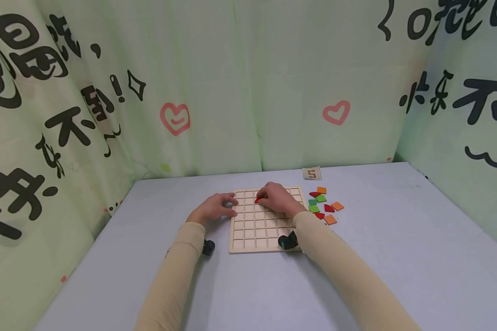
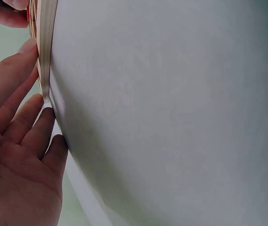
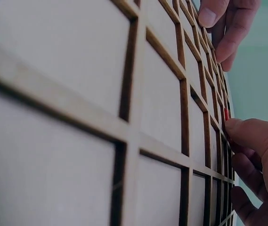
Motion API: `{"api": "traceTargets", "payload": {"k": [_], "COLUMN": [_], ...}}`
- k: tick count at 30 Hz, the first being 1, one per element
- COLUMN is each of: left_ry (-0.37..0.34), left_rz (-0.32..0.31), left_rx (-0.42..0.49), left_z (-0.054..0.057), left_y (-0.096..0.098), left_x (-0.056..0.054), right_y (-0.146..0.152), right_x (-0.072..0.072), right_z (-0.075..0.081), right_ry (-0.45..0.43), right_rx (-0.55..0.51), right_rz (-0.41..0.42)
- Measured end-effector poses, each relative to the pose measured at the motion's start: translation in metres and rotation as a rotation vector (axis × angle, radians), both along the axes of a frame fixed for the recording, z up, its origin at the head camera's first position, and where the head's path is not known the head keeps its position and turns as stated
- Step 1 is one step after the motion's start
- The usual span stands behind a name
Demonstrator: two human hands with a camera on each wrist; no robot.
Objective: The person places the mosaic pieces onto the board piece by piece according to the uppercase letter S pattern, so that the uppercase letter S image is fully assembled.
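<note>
A light wooden grid board (image 1: 249, 233) lies flat on the table, its square cells divided by thin raised ridges. Near its far edge my right hand (image 1: 276, 198) pinches a small red tile (image 1: 257, 200) at one of the cells. The right wrist view shows the thumb against that tile, a thin red edge low over the grid; whether it is seated in the cell I cannot tell. My left hand (image 1: 215, 207) rests at the board's left edge, thumb and fingers loosely extended, touching the wooden side (image 2: 45, 47) in the left wrist view.
Right of the board lie several loose tiles: orange ones (image 1: 330, 219), red ones (image 1: 329, 208) and green ones (image 1: 321, 198). Farther back is a small patterned card (image 1: 312, 173). The pale table (image 1: 257, 294) is bordered by printed curtains (image 1: 215, 82) behind and on both sides.
</note>
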State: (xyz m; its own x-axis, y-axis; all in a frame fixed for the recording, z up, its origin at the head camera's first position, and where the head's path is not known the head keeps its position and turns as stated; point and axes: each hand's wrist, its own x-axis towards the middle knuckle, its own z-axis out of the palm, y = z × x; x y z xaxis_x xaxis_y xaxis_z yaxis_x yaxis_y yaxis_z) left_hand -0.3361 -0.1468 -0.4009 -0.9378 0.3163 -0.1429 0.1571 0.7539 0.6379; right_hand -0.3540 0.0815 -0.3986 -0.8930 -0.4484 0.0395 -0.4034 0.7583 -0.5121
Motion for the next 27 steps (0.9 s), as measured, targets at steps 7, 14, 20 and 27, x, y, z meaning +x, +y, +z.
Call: {"api": "traceTargets", "payload": {"k": [7, 14, 20, 27], "left_ry": [0.008, 0.008, 0.005, 0.005], "left_rz": [-0.007, 0.001, 0.013, 0.010], "left_rx": [-0.007, -0.003, -0.003, -0.006], "left_z": [0.0000, 0.0008, -0.0009, -0.0009], "left_y": [0.0003, 0.0012, 0.0014, 0.0012], "left_x": [0.0011, 0.0019, 0.0005, 0.0007], "right_y": [0.0002, 0.0004, 0.0013, 0.0018], "right_x": [-0.0002, -0.0020, -0.0028, -0.0007], "right_z": [-0.0025, -0.0036, -0.0049, -0.0029], "right_ry": [-0.009, 0.003, 0.015, 0.004], "right_rx": [0.001, 0.009, 0.009, 0.012], "right_rz": [-0.010, -0.006, -0.004, -0.003]}}
